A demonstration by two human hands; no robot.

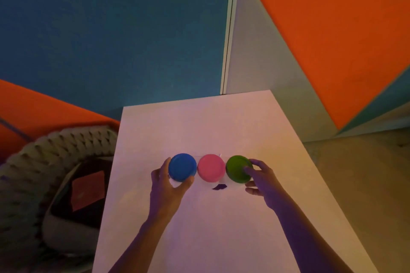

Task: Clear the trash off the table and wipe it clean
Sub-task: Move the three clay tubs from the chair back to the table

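Three round containers stand in a row across the middle of the white table (199,126): one with a blue lid (182,166), one with a pink lid (211,168), one with a green lid (238,168). My left hand (167,186) wraps around the blue-lidded one from its left side. My right hand (263,182) grips the green-lidded one from the right, fingers over its lid. A small dark purple smear or scrap (219,187) lies on the table just in front of the pink lid.
A braided rope basket (53,148) with a patterned cushion (82,195) inside sits on the floor left of the table. Blue and orange wall panels rise behind. Bare floor lies to the right.
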